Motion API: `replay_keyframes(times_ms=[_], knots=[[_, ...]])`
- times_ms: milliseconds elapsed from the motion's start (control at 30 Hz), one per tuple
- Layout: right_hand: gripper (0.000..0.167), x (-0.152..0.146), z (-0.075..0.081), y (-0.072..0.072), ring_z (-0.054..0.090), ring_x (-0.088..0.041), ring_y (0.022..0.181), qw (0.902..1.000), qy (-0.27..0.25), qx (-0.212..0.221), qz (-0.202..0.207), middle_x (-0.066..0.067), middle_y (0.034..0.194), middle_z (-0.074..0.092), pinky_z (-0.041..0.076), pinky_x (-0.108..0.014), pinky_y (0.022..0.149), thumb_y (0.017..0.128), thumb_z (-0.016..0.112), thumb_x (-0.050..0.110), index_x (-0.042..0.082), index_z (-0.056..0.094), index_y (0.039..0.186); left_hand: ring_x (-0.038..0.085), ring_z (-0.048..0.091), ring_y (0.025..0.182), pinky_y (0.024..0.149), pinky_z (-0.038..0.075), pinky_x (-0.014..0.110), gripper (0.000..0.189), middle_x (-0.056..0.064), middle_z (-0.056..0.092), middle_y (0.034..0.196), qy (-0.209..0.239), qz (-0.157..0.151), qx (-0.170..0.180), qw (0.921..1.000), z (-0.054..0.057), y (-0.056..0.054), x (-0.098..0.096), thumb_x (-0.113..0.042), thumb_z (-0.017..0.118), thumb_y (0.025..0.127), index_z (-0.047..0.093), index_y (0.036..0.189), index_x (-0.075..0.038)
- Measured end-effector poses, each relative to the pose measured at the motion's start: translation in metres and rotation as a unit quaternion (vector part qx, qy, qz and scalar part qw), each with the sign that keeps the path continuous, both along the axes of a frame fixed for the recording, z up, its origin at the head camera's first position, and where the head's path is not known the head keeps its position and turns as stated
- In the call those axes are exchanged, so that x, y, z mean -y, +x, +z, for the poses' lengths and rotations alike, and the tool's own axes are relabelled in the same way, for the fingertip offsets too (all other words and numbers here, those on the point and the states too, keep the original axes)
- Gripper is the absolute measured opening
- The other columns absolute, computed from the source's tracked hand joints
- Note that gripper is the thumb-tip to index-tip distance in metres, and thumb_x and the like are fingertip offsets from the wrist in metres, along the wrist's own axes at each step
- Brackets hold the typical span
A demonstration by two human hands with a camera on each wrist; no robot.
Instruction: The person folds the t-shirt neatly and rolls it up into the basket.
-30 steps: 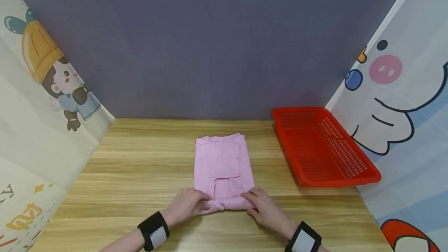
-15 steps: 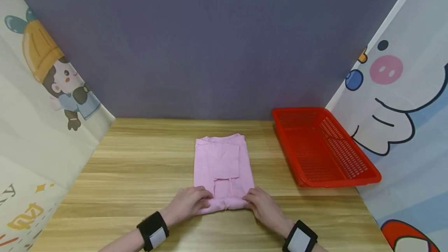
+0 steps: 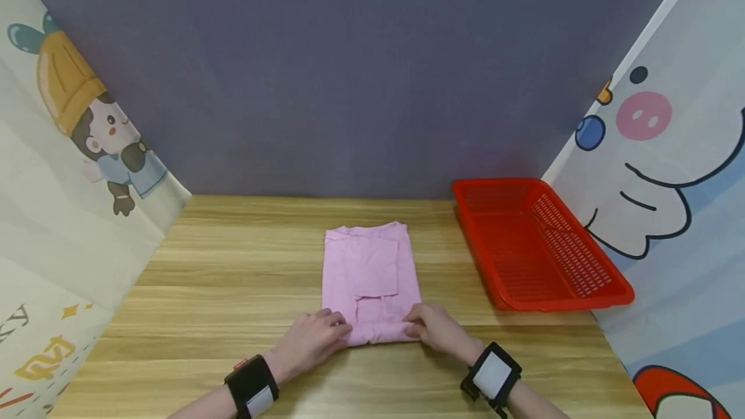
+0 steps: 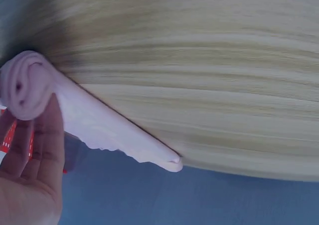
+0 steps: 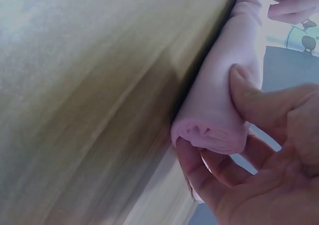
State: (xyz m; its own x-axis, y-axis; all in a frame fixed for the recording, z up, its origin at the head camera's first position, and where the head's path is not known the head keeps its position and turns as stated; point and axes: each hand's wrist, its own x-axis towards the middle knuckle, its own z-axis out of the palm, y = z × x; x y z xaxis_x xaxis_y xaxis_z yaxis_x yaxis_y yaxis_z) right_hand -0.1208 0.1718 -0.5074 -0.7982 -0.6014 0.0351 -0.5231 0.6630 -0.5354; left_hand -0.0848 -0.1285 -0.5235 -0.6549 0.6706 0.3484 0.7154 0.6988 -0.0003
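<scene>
A pink shirt lies folded into a narrow panel on the wooden table, its near end rolled into a thick band. At the left end of the roll, my left hand holds it; the fingers reach up against its side in the left wrist view, the thumb hidden. My right hand grips the opposite end, with the thumb pressed on top and the fingers curled around the end. The far part of the shirt lies flat.
A red plastic basket with perforated sides stands at the table's back right. Behind the table rises a dark grey wall. Cartoon-printed panels flank both sides.
The rolled near edge has shifted slightly away from the person. My right hand has moved a little forward, its wrist turning inward; the left fingers have shifted slightly on the roll.
</scene>
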Motion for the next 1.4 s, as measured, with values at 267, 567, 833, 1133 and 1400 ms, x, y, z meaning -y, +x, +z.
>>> replay_keyframes(times_ms=[267,567,833,1133,1400], knots=[[0.038,0.003,-0.010,0.011,0.060,-0.017,0.099,0.9900,0.066,-0.122,0.027,0.000,0.103,0.065,0.052,-0.038,0.089,0.084,0.079,0.014,0.010,0.069,0.120,0.015,0.071,0.083,0.065,0.055,0.028,0.017,-0.005,0.076,0.093,0.083,0.059,0.138,0.9852,-0.001,-0.007,-0.001,-0.021,0.077,0.086,0.078,0.103,-0.019],[0.033,0.008,-0.017,0.011,0.057,-0.016,0.101,0.9620,0.076,-0.261,0.024,0.002,0.105,0.064,0.053,-0.038,0.089,0.081,0.082,0.018,0.016,0.070,0.111,0.024,0.073,0.096,0.075,0.055,0.043,0.016,0.000,0.079,0.101,0.162,0.109,0.291,0.9366,0.007,-0.022,0.003,-0.022,0.076,0.088,0.079,0.103,-0.018],[0.011,0.014,-0.022,0.001,0.059,-0.011,0.081,0.9737,0.010,-0.227,-0.005,0.007,0.083,0.065,0.051,-0.028,0.072,0.080,0.081,0.012,0.016,0.076,0.089,0.019,0.072,0.087,0.068,0.056,0.037,0.016,-0.004,0.076,0.097,0.091,0.111,0.198,0.9695,0.009,-0.013,-0.002,-0.025,0.073,0.090,0.077,0.105,-0.020],[0.007,0.021,-0.014,-0.002,0.061,-0.016,0.079,0.9858,0.058,-0.153,-0.037,0.004,0.082,0.067,0.052,-0.030,0.070,0.085,0.076,0.011,0.014,0.078,0.092,0.016,0.059,0.072,0.042,0.037,0.025,0.018,-0.003,0.062,0.085,-0.063,0.122,0.011,0.9904,0.011,0.007,-0.018,-0.017,0.074,0.083,0.068,0.100,-0.019],[0.010,0.020,-0.012,-0.009,0.061,-0.016,0.077,0.9928,0.033,-0.113,-0.023,0.003,0.078,0.063,0.049,-0.030,0.068,0.085,0.075,0.006,0.010,0.079,0.094,0.015,0.056,0.080,0.043,0.030,0.022,0.046,-0.002,0.060,0.092,-0.072,0.116,-0.063,0.9886,0.000,0.013,-0.024,-0.042,0.081,0.079,0.062,0.119,-0.028]])
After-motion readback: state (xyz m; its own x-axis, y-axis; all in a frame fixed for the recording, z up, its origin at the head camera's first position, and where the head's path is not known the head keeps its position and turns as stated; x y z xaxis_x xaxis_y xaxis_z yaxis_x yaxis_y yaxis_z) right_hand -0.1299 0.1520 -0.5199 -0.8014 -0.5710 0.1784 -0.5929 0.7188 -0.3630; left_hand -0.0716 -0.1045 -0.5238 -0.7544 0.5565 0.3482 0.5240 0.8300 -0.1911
